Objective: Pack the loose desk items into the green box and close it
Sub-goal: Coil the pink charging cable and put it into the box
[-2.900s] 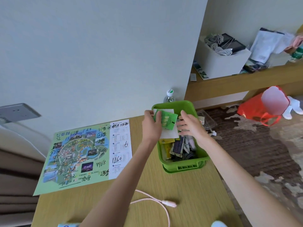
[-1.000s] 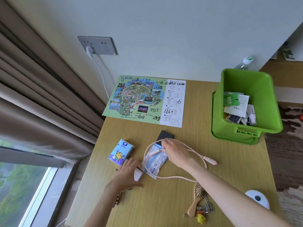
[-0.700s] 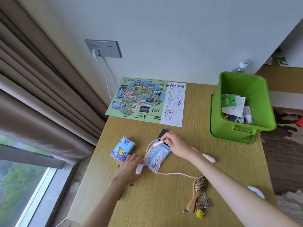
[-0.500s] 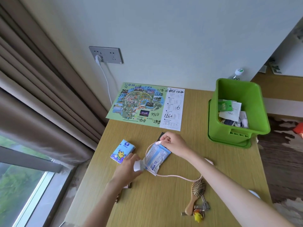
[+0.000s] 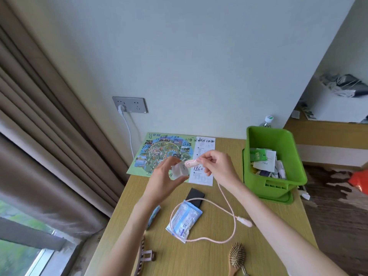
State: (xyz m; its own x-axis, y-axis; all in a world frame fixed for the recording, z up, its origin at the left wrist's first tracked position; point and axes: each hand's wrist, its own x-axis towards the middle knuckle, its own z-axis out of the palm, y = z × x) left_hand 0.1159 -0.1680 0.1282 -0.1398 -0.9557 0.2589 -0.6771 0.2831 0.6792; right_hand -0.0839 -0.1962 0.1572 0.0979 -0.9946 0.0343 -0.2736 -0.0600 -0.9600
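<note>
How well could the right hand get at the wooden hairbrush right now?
Probably not yet: the right hand pinches the pink cable plug at the white charger cube in the left hand. Otherwise nothing covers the wooden hairbrush.

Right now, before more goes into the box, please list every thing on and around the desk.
box: one, green, far right of desk, papers inside
map: one, green and white, flat by wall
cable: one, pink, looped on desk
charger: one, white, held above map
packet: one, blue-white, desk middle
case: one, black, behind packet
tissue pack: one, blue, half hidden, left of packet
hairbrush: one, wooden, near edge
hair clip: one, brown, near edge
socket: one, grey, on wall
left hand: holds charger
right hand: pinches cable end
</note>
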